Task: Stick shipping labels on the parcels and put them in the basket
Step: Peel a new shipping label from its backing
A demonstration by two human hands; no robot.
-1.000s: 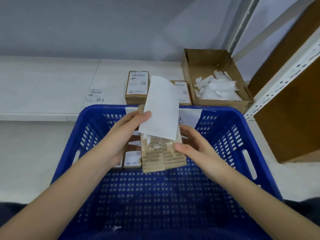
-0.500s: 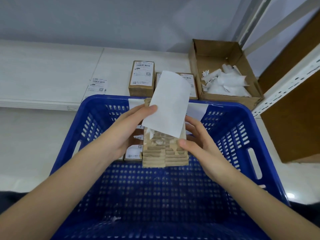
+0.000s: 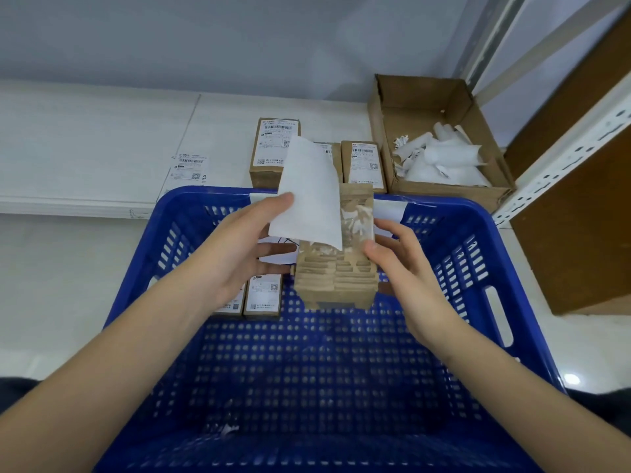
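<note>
**Label sheet half-peeled over the blue basket**

Right now both hands are busy above the blue basket (image 3: 461, 233). The left hand (image 3: 239, 257) pinches the lower left edge of a white label sheet (image 3: 309, 196) between thumb and fingers; the sheet stands up, curls at its top, and shows only its blank side. Its lower right corner overlaps the parcel (image 3: 338, 264), a brown cardboard box held upright over the far half of the basket. The right hand (image 3: 399, 264) grips the parcel's right side, thumb on its front face and fingers behind. The front of the parcel looks scuffed, with torn strips and glossy patches of tape or residue.

Inside the basket, by the far wall and partly hidden under the left hand, lie two labelled parcels (image 3: 263, 295) side by side, labels up.

Beyond the basket, on the white counter (image 3: 102, 138), stand more labelled boxes: one tall box (image 3: 273, 148) to the left and another (image 3: 363, 162) to the right, with a third between them mostly hidden by the sheet. A loose shipping label (image 3: 187, 167) lies flat on the counter, well to the left of them. To the right sits an open cardboard box (image 3: 423, 97) holding crumpled white backing papers (image 3: 444, 158). A white metal shelf post (image 3: 563, 155) rises at the far right.
</note>
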